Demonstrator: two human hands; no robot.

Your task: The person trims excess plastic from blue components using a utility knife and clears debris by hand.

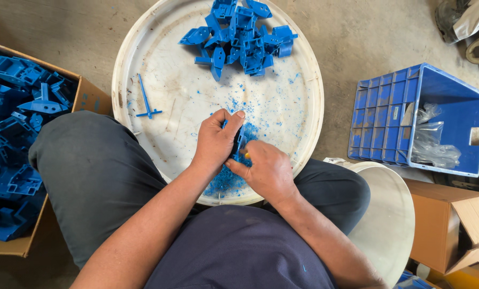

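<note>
Blue plastic everywhere, and right at the near edge of the round white tray [159,80] both hands meet over a small blue part [239,140]. The left hand [215,142] wraps around it, fingers curled, thumb stretched across the top, so the part is mostly hidden. The right hand [266,168] presses in from the right, closed around something with a yellow tip that touches the part; what it is, I cannot tell. Under the hands lies a drift of blue shavings [226,182], scattered thinner toward the middle of the tray. At the far side of the tray sits a heap of blue parts [242,37], well apart from the hands, and a thin blue sprue [145,101] lies alone on the left side. On the floor to the left, a cardboard box [92,96] is packed with more blue mouldings. On the right, a blue crate [384,118] lies on its side with clear plastic bags [432,144] inside, near a white bucket [389,214] and a brown carton [443,225].
</note>
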